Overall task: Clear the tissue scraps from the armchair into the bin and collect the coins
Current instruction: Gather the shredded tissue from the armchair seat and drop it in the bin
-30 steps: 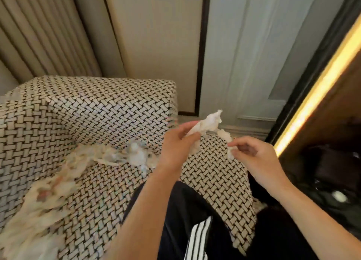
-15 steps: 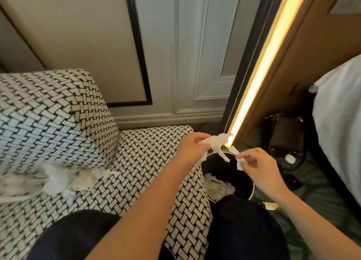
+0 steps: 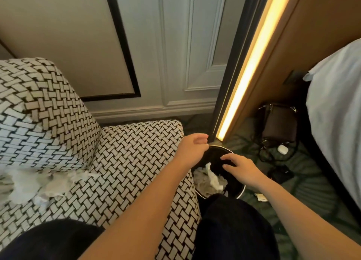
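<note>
Tissue scraps [image 3: 29, 183] lie on the armchair [image 3: 136, 162] seat, near left. Just right, 2 empty hands hover over the bin [image 3: 241, 191]: left hand [image 3: 192, 150] loosely curled, right hand [image 3: 242, 166] relaxed. Tissue [image 3: 212, 178] lies inside. Farther right sits a bag [image 3: 279, 123].

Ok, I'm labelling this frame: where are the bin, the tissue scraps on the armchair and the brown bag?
bin [image 3: 214, 159]: head view, dark inner wall.
tissue scraps [image 3: 23, 183]: head view, middle of the white heap.
brown bag [image 3: 279, 123]: head view, front face.
</note>
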